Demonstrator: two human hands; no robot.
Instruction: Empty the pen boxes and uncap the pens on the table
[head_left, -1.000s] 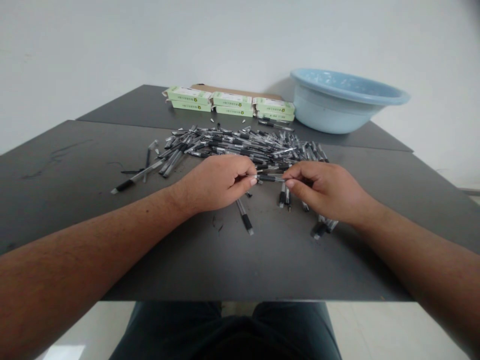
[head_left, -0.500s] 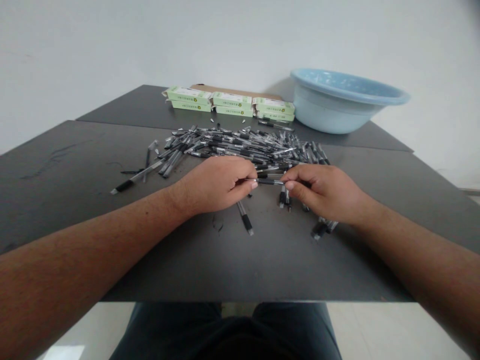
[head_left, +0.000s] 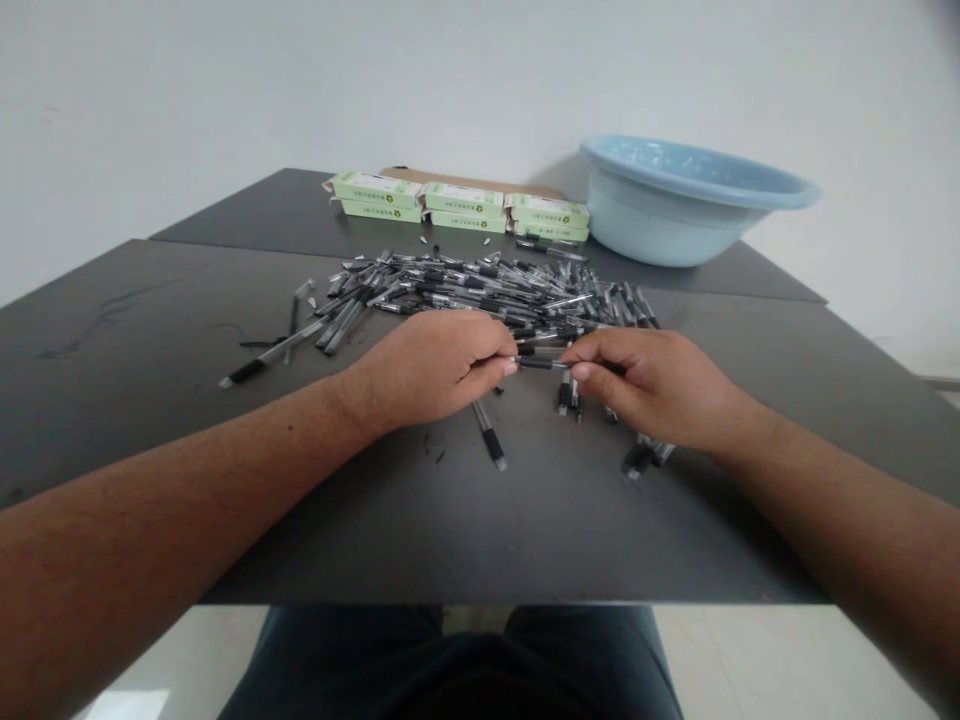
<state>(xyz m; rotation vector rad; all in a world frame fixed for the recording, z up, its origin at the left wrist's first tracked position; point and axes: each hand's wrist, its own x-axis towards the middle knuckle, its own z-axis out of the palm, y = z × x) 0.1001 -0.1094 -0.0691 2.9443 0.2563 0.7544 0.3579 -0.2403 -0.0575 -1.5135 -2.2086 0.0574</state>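
Observation:
My left hand (head_left: 435, 365) and my right hand (head_left: 652, 385) meet over the dark table (head_left: 150, 330), fingers pinched on the two ends of one black-and-clear pen (head_left: 541, 363) held level between them. Just behind the hands lies a wide heap of similar pens (head_left: 487, 290). A single pen (head_left: 489, 435) lies under my left hand's fingers. A few more pens (head_left: 646, 456) stick out from below my right hand.
Several green boxes (head_left: 457, 205) stand in a row at the back, with a brown cardboard piece behind them. A light blue basin (head_left: 686, 205) sits at the back right. Stray pens (head_left: 262, 355) lie at the heap's left. My legs show below the table's near edge.
The hands have stayed almost still; the held pen has dropped slightly and the fingertips have shifted a little along it.

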